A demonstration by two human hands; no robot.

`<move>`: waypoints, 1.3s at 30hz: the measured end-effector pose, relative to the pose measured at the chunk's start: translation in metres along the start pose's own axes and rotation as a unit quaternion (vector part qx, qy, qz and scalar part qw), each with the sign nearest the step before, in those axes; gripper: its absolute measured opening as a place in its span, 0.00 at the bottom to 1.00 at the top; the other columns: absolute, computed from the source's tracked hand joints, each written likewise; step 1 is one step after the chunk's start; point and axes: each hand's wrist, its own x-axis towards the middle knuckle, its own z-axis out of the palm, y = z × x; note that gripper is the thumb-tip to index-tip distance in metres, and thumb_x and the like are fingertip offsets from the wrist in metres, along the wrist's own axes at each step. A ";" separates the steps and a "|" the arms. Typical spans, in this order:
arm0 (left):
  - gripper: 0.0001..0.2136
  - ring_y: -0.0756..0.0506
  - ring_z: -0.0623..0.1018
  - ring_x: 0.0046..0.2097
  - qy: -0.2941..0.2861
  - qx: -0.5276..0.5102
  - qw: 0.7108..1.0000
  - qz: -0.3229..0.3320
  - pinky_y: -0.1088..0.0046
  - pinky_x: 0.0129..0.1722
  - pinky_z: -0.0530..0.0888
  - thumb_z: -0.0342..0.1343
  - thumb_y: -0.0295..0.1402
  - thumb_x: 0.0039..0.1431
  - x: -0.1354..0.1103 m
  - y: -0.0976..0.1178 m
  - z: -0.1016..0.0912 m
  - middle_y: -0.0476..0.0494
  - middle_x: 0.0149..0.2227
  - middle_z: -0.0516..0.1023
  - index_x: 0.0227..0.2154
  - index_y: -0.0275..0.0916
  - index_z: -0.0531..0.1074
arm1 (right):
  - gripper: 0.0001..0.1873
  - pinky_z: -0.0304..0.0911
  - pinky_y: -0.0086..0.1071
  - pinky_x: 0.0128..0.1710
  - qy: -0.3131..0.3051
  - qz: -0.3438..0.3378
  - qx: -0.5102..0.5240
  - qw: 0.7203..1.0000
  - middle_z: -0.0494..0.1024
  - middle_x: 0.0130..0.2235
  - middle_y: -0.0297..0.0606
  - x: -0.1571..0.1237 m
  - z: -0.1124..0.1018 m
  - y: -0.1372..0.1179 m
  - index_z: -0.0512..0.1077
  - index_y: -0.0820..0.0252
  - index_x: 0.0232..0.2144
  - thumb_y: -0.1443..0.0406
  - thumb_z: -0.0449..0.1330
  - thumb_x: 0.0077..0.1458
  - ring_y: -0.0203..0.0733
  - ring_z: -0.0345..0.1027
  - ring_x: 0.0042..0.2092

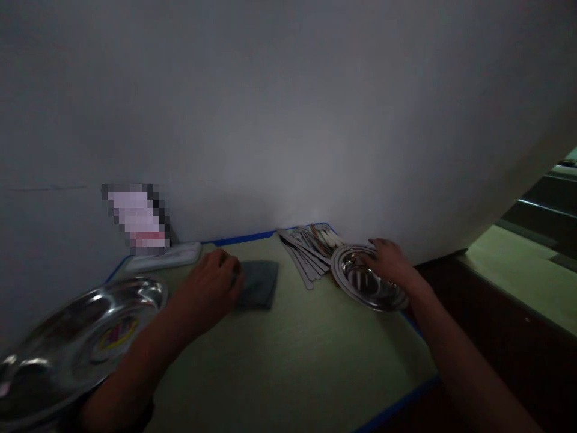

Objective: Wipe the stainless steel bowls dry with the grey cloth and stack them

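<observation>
My left hand (211, 288) rests on the green table (293, 361) with its fingers curled onto the left edge of a folded dark grey cloth (259, 282). My right hand (390, 264) lies over the rim of a small round steel bowl (365, 282) near the table's right edge, fingers bent onto it. A row of steel cutlery (309, 249) lies just left of and behind the bowl, against the wall.
A large compartmented steel plate (76, 343) sits at the near left corner. A white flat object (164, 257) and a blurred-out item lean at the wall on the left. The table has a blue edge; a dark floor and green surface lie to the right.
</observation>
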 end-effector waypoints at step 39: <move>0.19 0.42 0.79 0.47 0.110 0.013 0.976 0.186 0.50 0.57 0.65 0.45 0.21 0.63 -0.058 -0.004 0.054 0.42 0.41 0.83 0.49 0.44 0.73 | 0.24 0.70 0.44 0.47 -0.110 -0.026 0.568 0.815 0.82 0.45 0.43 -0.039 0.104 -0.185 0.73 0.59 0.46 0.55 0.62 0.48 0.52 0.74 0.49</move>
